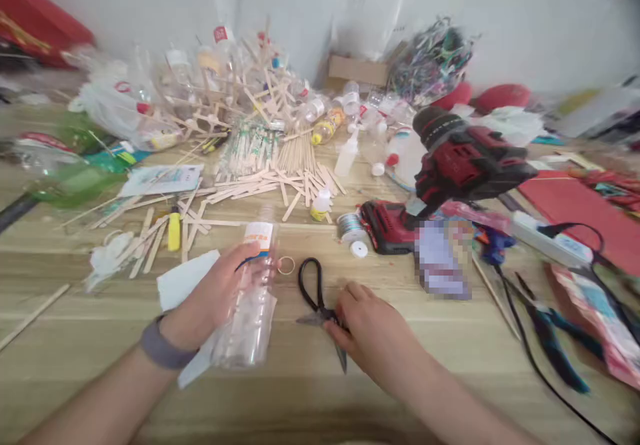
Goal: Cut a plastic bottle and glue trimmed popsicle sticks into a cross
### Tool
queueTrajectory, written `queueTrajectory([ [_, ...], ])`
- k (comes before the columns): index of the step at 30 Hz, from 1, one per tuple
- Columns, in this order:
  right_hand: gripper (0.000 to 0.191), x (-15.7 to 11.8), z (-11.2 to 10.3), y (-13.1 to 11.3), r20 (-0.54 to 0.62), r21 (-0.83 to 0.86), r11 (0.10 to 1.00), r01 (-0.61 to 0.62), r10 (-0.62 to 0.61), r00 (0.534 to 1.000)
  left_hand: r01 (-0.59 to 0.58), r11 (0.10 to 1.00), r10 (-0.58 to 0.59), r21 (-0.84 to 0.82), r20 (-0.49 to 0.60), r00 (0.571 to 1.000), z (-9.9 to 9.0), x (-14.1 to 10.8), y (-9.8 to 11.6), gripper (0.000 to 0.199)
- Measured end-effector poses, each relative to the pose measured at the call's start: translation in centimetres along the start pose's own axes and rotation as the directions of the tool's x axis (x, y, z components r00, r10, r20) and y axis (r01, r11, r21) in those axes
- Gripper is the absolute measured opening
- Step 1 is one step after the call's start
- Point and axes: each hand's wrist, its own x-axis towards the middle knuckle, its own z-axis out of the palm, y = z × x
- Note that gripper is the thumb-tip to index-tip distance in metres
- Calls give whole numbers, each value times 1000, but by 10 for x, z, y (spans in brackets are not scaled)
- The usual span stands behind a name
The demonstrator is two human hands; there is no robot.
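A clear plastic bottle (247,331) with a white, orange and blue label lies on the wooden table, its neck pointing away from me. My left hand (225,281) is wrapped around its middle. To the right, black-handled scissors (311,285) lie with their blades apart. My right hand (365,318) has its fingers closed on the scissors near the pivot and right handle, which it partly hides. White paper (183,275) sits partly beneath the bottle and left hand. A small ring (287,265) lies between bottle and scissors.
Wooden sticks (255,185) and several bottles crowd the back. A red and black drill (465,158) stands at right, beside a wire spool (351,227). Pliers (555,345), a power strip (550,238) and cables lie far right. A yellow-handled tool (173,231) is at left.
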Motion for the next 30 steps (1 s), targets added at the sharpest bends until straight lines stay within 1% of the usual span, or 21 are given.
queueTrajectory([
  [2,14,1,2,-4,-8,-56,998,-32,31,999,-13,1000,12,-25,-34,999,4,-2,2,14],
  [5,15,3,2,-8,3,-54,996,-64,64,998,8,999,-10,-35,-48,999,9,-5,4,13],
  [8,9,5,1,-7,29,54,996,-75,73,997,49,999,-49,-12,-56,997,12,-8,6,17],
  [10,6,4,0,-2,35,157,985,-73,69,997,36,999,-36,-3,-82,996,14,-10,7,18],
  [12,9,3,-2,7,29,281,958,-57,50,998,8,1000,-8,-7,-95,995,16,-11,8,16],
  [14,11,2,-3,17,33,454,891,-12,-3,999,6,1000,-8,-16,-85,996,17,-12,8,15],
  [16,8,2,-7,25,25,632,773,48,-82,996,16,1000,-17,-17,-65,998,17,-14,10,13],
  [17,4,2,-10,28,3,689,720,80,-113,994,19,1000,-20,-16,-49,999,17,-15,10,12],
  [18,1,3,-14,31,-34,723,681,117,-134,990,19,1000,-20,-14,-28,999,17,-16,11,11],
  [20,12,6,-24,31,-149,718,662,214,-154,977,10,1000,-9,-14,31,999,16,-18,12,12],
  [22,20,9,-35,29,-289,653,686,320,-166,943,1,1000,0,-15,107,994,16,-19,11,15],
  [25,29,19,-51,21,-472,486,750,448,-206,857,-29,999,32,-20,187,982,17,-22,9,20],
  [28,34,34,-56,14,-589,260,818,513,-286,756,-28,998,42,-62,232,972,18,-26,8,19],
  [30,36,45,-54,12,-660,97,857,507,-326,677,-6,996,27,-86,251,968,19,-27,9,18],
])
